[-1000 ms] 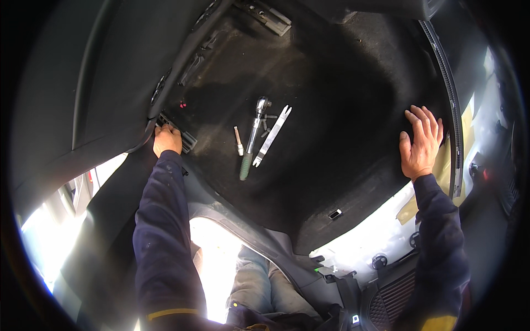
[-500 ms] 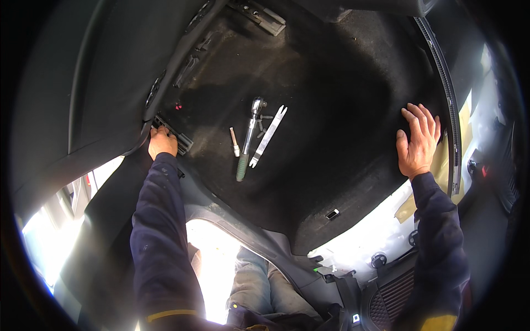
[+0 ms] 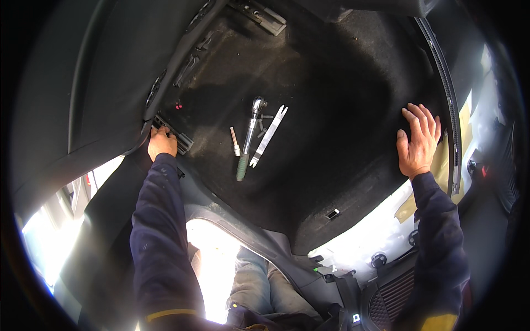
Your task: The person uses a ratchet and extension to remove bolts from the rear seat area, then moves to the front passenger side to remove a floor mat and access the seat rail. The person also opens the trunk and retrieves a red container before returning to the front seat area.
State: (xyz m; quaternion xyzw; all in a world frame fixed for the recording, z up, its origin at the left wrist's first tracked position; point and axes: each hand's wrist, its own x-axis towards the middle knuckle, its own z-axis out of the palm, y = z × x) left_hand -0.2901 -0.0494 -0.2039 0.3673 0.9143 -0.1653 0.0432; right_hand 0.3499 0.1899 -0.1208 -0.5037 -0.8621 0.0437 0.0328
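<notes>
My left hand (image 3: 163, 142) is at the end of a dark seat rail (image 3: 184, 143), beside the lower edge of a black seat (image 3: 116, 77). Its fingers curl in there, and the tips are partly hidden. On the right, my right hand (image 3: 418, 143) rests with fingers spread on the edge of the black carpet (image 3: 331, 138), holding nothing. Between the hands lie a ratchet wrench with a green grip (image 3: 250, 135), a silver pry bar forked at both ends (image 3: 269, 136) and a small bit tool with a copper-coloured shaft (image 3: 235, 142). Small grey pieces (image 3: 262, 131) lie between wrench and pry bar.
Another rail end (image 3: 270, 23) shows at the far side. A dark ribbed strip (image 3: 441, 83) runs down the right, beside bare white metal (image 3: 359, 237). Near me are a grey sill trim (image 3: 248, 231) and a perforated dark panel (image 3: 395, 289). A small red bit (image 3: 178, 106) lies near the seat.
</notes>
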